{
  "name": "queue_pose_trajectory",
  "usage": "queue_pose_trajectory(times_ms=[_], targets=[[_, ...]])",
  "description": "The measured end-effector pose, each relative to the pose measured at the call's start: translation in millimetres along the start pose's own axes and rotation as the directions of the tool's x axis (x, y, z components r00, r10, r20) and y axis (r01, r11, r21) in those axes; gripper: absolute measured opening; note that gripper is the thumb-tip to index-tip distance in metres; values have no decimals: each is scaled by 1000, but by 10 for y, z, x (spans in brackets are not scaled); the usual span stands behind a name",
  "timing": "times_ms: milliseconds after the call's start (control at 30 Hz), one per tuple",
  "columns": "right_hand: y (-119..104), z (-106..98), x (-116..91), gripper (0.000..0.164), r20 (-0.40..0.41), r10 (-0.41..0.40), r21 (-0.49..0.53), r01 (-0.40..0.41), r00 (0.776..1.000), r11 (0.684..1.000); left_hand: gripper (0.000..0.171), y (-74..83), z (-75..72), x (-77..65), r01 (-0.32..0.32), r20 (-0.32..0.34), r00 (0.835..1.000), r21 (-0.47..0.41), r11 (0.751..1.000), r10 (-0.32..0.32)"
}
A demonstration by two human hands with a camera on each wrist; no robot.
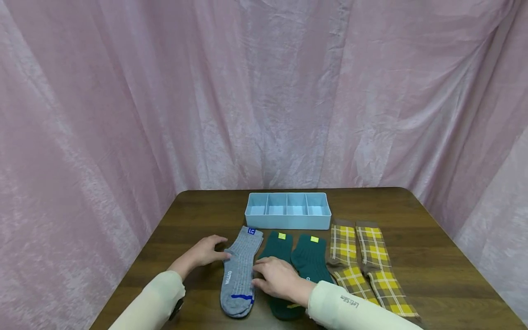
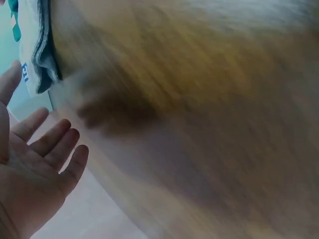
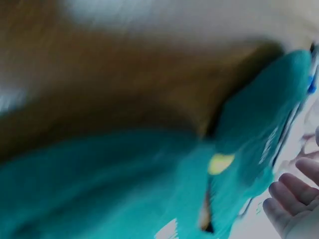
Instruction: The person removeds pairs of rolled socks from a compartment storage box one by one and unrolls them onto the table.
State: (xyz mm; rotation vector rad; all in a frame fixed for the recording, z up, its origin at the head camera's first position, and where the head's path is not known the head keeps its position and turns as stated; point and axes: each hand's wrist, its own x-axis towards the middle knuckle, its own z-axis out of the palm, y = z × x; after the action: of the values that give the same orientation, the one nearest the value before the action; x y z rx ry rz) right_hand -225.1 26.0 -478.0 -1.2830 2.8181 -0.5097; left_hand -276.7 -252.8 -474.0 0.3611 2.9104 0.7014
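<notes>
Grey socks (image 1: pixel 242 275), laid one over the other with a blue toe stripe and an LC label, lie at the left of the row. My left hand (image 1: pixel 205 251) is at their left edge, thumb by the heel, fingers loosely spread; the left wrist view shows its palm. From the right, my right hand (image 1: pixel 280 278) reaches over a green sock (image 1: pixel 279 247), its fingertips at the grey socks' right edge. A second green sock (image 1: pixel 309 256) lies alongside, partly hidden by the right forearm. Whether either hand touches the grey cloth I cannot tell.
A light blue box (image 1: pixel 288 222) with several compartments stands behind the socks. Two yellow plaid socks (image 1: pixel 373 247) lie at the right, partly beside the right sleeve. The brown wooden table (image 1: pixel 429 256) has a pink curtain (image 1: pixel 264 91) behind it.
</notes>
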Motion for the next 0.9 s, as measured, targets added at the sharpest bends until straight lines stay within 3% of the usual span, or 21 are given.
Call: queue_pose_trajectory(times_ms=[200, 500, 733, 900], targets=[[124, -16, -7, 36, 3, 73, -5, -73, 997, 997, 41, -39, 11, -60, 42, -40, 998, -19, 999, -43], [131, 37, 9, 33, 0, 62, -54, -62, 998, 997, 14, -9, 82, -70, -51, -126, 991, 13, 999, 52], [132, 78, 18, 32, -4, 58, -66, -58, 998, 996, 6, 22, 121, -99, -58, -181, 983, -75, 995, 44], [136, 75, 31, 31, -5, 57, -60, -57, 998, 997, 5, 41, 120, -115, -29, -169, 986, -169, 985, 0]])
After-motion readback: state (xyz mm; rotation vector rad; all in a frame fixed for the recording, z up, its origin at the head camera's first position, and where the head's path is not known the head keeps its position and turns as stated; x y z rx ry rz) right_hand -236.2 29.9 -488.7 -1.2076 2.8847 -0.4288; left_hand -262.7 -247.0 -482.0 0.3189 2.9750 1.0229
